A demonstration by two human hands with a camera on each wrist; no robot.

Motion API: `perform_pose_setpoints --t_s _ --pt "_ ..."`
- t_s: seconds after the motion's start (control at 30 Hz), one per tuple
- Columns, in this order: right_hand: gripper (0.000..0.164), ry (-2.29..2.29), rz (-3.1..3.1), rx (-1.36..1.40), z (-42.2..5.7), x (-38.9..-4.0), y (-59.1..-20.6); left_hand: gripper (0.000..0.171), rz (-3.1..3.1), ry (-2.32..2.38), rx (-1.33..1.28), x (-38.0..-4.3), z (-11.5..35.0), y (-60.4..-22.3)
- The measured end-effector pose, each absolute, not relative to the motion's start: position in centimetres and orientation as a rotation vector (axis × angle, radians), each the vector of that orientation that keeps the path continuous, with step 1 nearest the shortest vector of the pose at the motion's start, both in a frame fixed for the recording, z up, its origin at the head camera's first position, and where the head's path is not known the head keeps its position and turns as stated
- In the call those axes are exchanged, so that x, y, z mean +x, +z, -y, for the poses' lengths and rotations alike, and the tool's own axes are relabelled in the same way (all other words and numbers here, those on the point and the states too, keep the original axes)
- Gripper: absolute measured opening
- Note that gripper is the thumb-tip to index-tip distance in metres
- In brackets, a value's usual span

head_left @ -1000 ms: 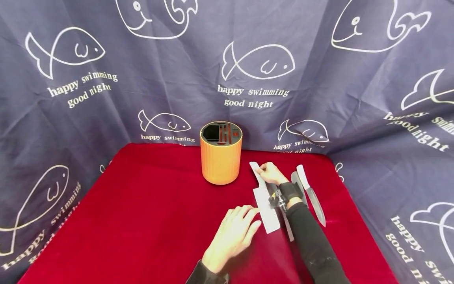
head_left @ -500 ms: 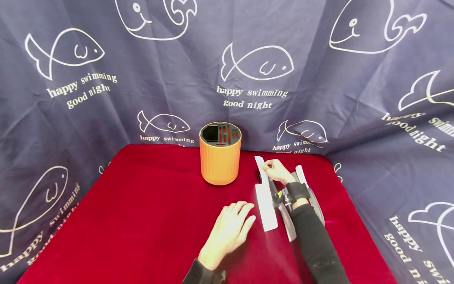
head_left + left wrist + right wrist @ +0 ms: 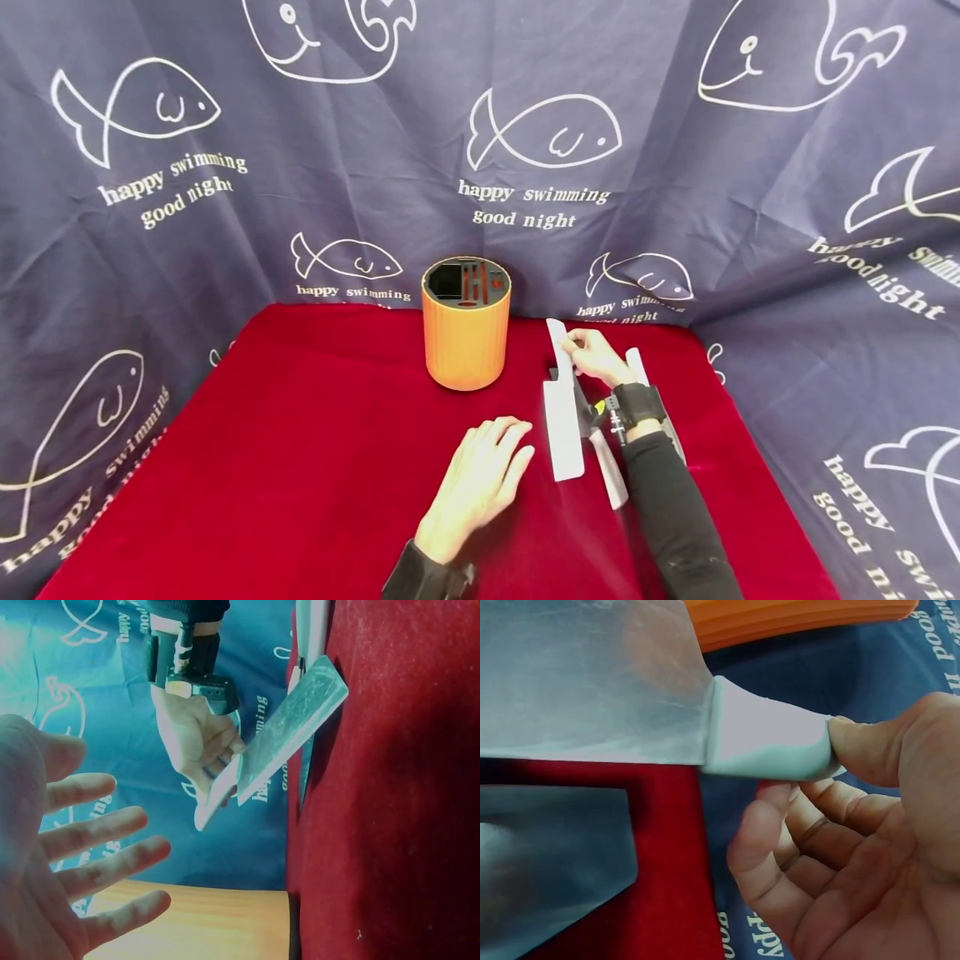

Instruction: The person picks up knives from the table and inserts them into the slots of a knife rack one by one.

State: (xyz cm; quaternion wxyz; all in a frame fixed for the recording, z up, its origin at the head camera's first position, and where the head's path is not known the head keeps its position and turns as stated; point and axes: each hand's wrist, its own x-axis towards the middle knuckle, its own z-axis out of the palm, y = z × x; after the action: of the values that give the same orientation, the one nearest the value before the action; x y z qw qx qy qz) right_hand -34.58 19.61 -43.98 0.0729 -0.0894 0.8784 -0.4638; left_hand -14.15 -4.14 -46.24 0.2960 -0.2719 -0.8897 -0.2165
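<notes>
A cleaver with a broad pale blade [image 3: 564, 433] hangs at a tilt above the red cloth, right of centre. My right hand [image 3: 598, 358] pinches its white handle [image 3: 769, 735] between thumb and fingers. In the left wrist view the cleaver [image 3: 292, 724] slants up off the cloth, its blade seen face-on. My left hand [image 3: 476, 483] hovers to the left of the blade, apart from it. Its fingers [image 3: 112, 862] are spread and loosely extended, holding nothing.
An orange ribbed knife block [image 3: 465, 346] with a black slotted top stands at the back. Beneath the right wrist lies a knife with its white handle [image 3: 609, 475] toward me. Further right, another white-handled knife [image 3: 637, 367] is partly hidden by the arm. A patterned blue curtain [image 3: 345, 167] closes the back.
My right hand has raised the cleaver and shifted it slightly right and away, turning the blade more upright in view. My left hand has drawn back left, off the blade's edge.
</notes>
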Motion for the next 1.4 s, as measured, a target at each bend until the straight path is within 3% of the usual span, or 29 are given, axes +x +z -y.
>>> perform_pose_setpoints --t_s 0.83,1.4 --pt "0.018 -1.310 -3.110 -0.426 -18.5 -31.6 -39.4 0.030 2.350 -0.551 -0.686 -14.6 4.7 -45.7" --pt "0.020 -1.298 -3.415 -0.266 -17.0 -28.8 -36.5 0.030 2.369 -0.552 -0.664 -14.8 5.0 -45.3"
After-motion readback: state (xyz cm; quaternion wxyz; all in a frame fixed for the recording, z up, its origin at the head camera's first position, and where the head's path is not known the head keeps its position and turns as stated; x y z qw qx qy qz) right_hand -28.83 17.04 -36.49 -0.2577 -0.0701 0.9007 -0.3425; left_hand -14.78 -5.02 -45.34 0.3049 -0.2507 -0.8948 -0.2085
